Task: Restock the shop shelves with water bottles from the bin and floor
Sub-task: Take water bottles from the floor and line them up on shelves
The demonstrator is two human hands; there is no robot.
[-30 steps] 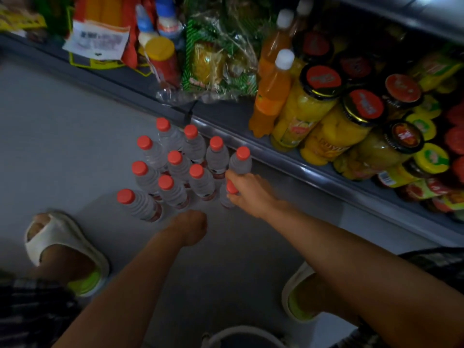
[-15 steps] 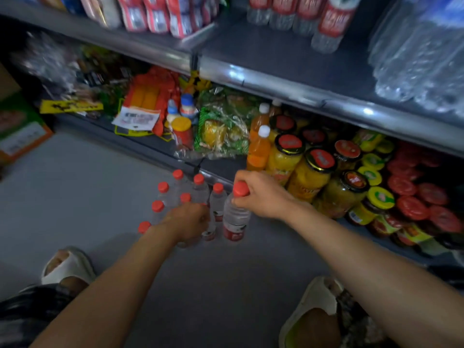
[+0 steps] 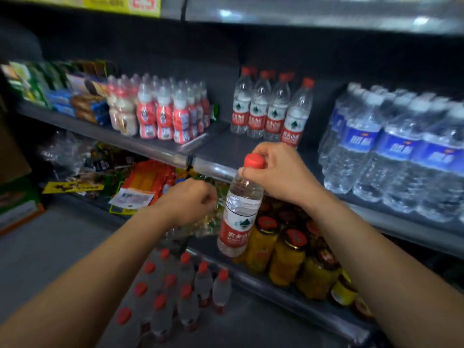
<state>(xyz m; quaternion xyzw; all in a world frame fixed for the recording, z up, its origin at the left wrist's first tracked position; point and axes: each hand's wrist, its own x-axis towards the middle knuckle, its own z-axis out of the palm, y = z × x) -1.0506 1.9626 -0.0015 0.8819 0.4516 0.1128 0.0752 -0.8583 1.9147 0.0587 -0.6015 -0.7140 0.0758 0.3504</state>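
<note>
My right hand [image 3: 278, 172] grips a clear water bottle [image 3: 238, 212] with a red cap and red label by its neck, hanging it upright in front of the middle shelf [image 3: 213, 149]. A row of the same red-label bottles [image 3: 271, 109] stands on that shelf just beyond. My left hand [image 3: 188, 202] hovers to the left of the held bottle with its fingers curled and nothing in it. Several red-capped bottles [image 3: 175, 292] stand grouped on the grey floor below my arms.
Blue-label water packs [image 3: 396, 151] fill the shelf's right side and small red-and-white drink bottles [image 3: 170, 114] its left. Jars of yellow preserves [image 3: 288, 252] line the lower shelf. Snack packets [image 3: 143, 182] lie lower left. A cardboard box [image 3: 17, 197] stands at far left.
My right hand has lifted one bottle from the floor group up to the level of the middle shelf. My left hand rose too, and the view tilted upward.
</note>
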